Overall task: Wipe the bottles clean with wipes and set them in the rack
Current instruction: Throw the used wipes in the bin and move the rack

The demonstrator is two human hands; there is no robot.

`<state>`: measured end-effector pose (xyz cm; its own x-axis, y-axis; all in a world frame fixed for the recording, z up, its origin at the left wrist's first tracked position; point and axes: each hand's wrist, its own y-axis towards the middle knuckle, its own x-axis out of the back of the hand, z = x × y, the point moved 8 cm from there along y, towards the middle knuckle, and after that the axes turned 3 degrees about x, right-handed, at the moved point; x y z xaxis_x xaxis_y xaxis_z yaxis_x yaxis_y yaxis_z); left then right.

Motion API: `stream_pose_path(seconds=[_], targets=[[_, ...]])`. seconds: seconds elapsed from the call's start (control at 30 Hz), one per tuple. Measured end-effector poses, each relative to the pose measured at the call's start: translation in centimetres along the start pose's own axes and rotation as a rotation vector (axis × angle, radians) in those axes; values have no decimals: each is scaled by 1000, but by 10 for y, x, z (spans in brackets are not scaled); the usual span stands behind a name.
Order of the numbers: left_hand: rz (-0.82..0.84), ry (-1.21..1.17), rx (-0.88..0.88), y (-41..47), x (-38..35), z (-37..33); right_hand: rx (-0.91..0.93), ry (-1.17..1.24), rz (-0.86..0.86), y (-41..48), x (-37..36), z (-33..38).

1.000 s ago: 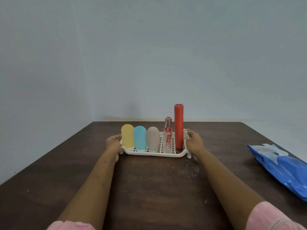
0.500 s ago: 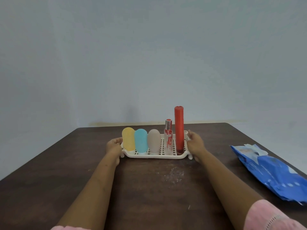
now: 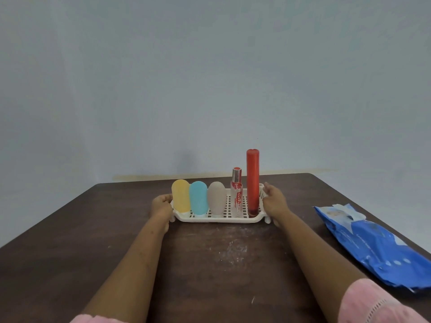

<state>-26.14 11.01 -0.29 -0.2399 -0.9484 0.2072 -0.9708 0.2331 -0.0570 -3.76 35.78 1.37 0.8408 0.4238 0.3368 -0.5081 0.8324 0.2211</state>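
A white slotted rack [image 3: 219, 219] sits on the dark table toward its far side. Upright in it, from left to right, stand a yellow bottle [image 3: 180, 195], a blue bottle [image 3: 198, 197], a beige bottle [image 3: 217, 198], a small clear spray bottle with a red cap [image 3: 236, 192] and a tall red tube [image 3: 252, 181]. My left hand [image 3: 161, 205] grips the rack's left end. My right hand [image 3: 274, 202] holds its right end, fingers curled over the rim.
A blue pack of wipes [image 3: 373, 245] lies at the table's right edge, with its flap open. White dusty smears [image 3: 233, 249] mark the wood in front of the rack. A pale wall rises behind the table.
The view has tilted and shifted, so the rack and wipes pack sit more to the left in frame. Both hands keep hold of the rack ends; the bottles stay upright.
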Motion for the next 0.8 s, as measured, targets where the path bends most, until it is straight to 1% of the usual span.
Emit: stream_pose_path(seconds=[0.43,0.8], targets=[[-13,160,-54,6,-13,-5,-14,-3,-11,12,1,-6],[-50,208,-93,11,-14,-4,5,-21,16,20,-2,-8]])
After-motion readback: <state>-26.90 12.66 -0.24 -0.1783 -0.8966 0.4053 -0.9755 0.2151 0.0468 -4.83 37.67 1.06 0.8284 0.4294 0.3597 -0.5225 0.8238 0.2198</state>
